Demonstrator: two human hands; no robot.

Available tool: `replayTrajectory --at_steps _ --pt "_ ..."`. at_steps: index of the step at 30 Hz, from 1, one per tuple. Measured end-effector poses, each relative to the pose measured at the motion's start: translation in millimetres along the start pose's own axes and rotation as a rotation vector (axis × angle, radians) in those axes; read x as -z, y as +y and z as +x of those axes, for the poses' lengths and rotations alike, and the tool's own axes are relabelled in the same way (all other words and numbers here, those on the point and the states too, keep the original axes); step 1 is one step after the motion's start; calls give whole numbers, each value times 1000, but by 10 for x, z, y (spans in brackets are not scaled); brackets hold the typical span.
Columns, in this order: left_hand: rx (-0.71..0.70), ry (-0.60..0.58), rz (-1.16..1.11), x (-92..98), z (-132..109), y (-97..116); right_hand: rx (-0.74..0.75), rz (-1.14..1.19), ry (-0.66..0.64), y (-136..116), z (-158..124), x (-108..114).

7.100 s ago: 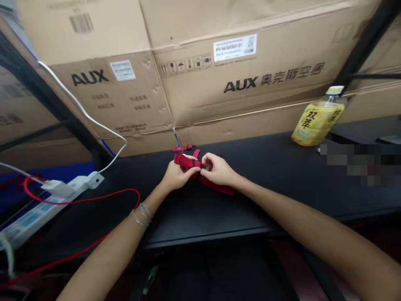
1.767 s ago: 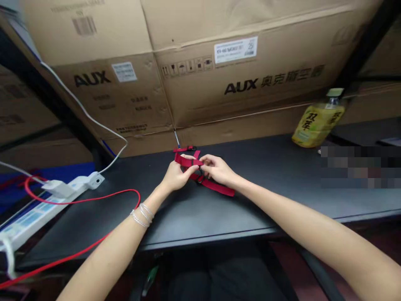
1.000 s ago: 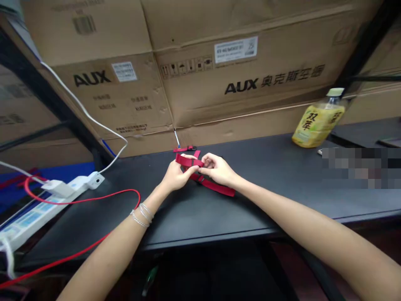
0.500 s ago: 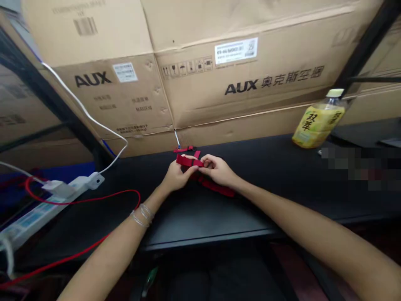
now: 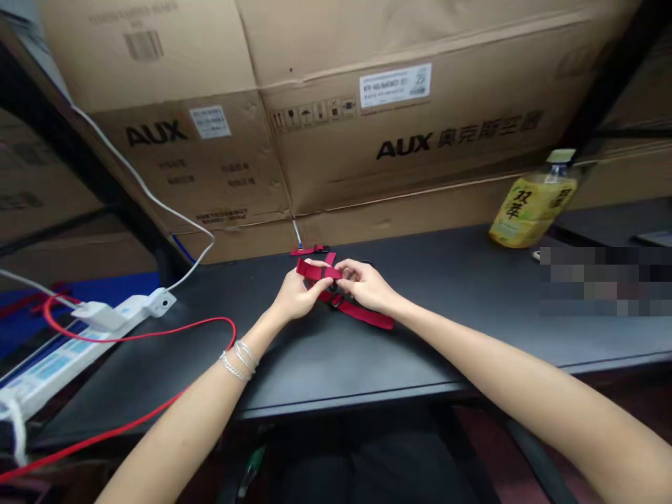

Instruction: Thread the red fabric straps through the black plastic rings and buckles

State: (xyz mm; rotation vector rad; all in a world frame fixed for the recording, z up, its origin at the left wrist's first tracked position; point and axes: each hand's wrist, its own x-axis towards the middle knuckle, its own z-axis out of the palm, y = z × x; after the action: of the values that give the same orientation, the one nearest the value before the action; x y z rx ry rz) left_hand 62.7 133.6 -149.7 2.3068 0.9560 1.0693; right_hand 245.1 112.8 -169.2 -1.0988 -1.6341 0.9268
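Observation:
Over the black table, my left hand [image 5: 298,292] is closed on a folded red strap [image 5: 315,269], its thumb pressing the band from the near side. My right hand [image 5: 366,285] pinches the strap's right end, the two sets of fingertips almost meeting. A small dark band or slider crosses the red webbing between the hands. Below my right hand, another length of red webbing [image 5: 367,313] with a dark buckle lies on the tabletop; whether it joins the held part is hidden by the fingers. Behind, a short red strap with a dark clip [image 5: 309,250] lies by the carton.
Large cardboard cartons [image 5: 336,168] stand along the table's back. A yellow-labelled drink bottle [image 5: 533,203] is at the right rear. On the left lie a white power strip [image 5: 68,350], a white cable [image 5: 141,183] and a red cable [image 5: 157,336]. The black table's [image 5: 346,385] front edge runs below my forearms.
My hands stay nearly in place, with only a slight shift of the fingers on the strap. The webbing and buckle below show a little more clearly.

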Motion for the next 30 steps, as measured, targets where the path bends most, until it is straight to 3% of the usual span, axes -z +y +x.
replayTrajectory --at_steps 22,30 --pt "-26 -18 60 21 -4 15 23 -97 5 -82 -48 13" --pt "0 21 70 3 -10 9 -17 92 -56 -82 -59 -26"
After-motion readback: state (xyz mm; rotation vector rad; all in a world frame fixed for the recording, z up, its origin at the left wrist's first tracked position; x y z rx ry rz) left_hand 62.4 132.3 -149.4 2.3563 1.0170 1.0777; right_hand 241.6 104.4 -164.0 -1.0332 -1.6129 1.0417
